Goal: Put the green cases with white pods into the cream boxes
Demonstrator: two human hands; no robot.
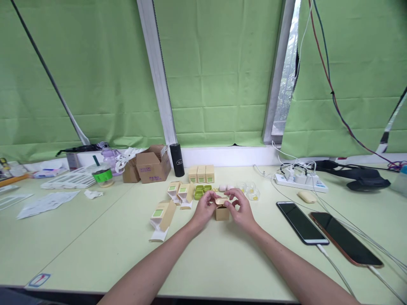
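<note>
A small brown cardboard box stands on the table between my hands, its top flap raised. My left hand pinches the flap's left side. On the other side, my right hand has its thumb and fingers closed on the flap's right edge. Just behind are green square cups, whitish rounded pieces and clear round containers with yellow bits inside. Left of my hands lie open small boxes with green labels, the nearest being a box with its white flap out.
Three closed small boxes stand in a row behind, near a black cylinder and an open carton. Two phones with charging cables lie at right, before a power strip. A cup with a green band stands at left.
</note>
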